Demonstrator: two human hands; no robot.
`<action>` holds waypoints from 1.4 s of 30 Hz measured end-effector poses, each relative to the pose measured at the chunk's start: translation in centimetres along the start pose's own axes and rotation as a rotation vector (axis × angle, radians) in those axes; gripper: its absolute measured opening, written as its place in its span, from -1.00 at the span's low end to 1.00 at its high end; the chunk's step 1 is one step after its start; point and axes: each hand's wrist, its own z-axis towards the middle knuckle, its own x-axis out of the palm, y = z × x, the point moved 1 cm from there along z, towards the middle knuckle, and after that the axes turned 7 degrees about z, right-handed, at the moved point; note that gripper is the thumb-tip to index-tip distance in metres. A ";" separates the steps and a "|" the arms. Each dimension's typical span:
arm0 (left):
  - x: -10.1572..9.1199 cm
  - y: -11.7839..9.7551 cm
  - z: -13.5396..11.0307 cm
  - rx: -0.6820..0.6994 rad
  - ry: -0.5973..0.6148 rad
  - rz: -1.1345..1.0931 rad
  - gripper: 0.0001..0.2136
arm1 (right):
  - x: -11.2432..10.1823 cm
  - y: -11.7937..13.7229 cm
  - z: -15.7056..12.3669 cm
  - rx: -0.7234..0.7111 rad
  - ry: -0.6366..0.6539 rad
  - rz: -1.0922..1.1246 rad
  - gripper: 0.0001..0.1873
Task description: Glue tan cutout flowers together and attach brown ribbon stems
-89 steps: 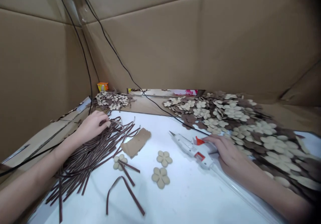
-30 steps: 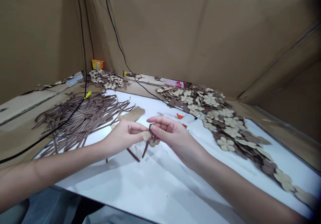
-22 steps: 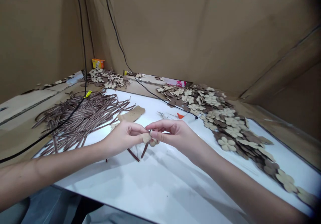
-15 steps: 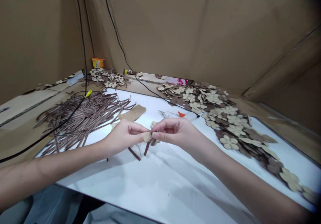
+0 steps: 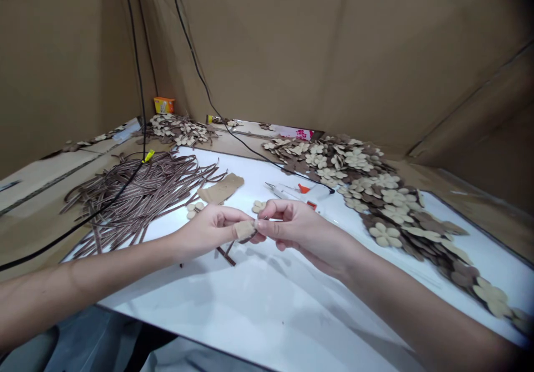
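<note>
Close together over the white board (image 5: 267, 305), my left hand (image 5: 212, 227) and my right hand (image 5: 300, 230) pinch at one small spot. A small tan piece (image 5: 245, 229) with a dark brown edge shows at my left thumb tip, between thumb and fingers. My right thumb and forefinger close on its right end; the fingers hide most of it. Below my left hand are brown strip ends (image 5: 226, 256). A cream flower cutout (image 5: 259, 206) lies just behind my fingertips, and another flower cutout (image 5: 194, 209) lies behind my left hand.
A heap of striped brown strips (image 5: 137, 194) spreads at left under a black cable (image 5: 120, 194). Piled flower cutouts (image 5: 387, 211) run along the right. A tan scrap (image 5: 221, 188), a pointed tool (image 5: 273, 188) and an orange-tipped item (image 5: 303, 188) lie behind my hands.
My hands have shifted slightly and the right wrist has turned. More of the tan piece shows at my left thumb. The strip end that hung between my hands no longer shows there.
</note>
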 end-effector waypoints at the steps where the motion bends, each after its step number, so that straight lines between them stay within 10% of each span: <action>1: 0.0 0.0 0.0 -0.011 0.003 -0.023 -0.72 | 0.0 0.0 0.0 0.015 0.008 0.025 -0.66; 42: 0.9 0.9 0.1 -0.176 0.109 -0.319 -0.70 | 0.2 0.1 0.6 -0.265 -0.099 -0.303 -0.61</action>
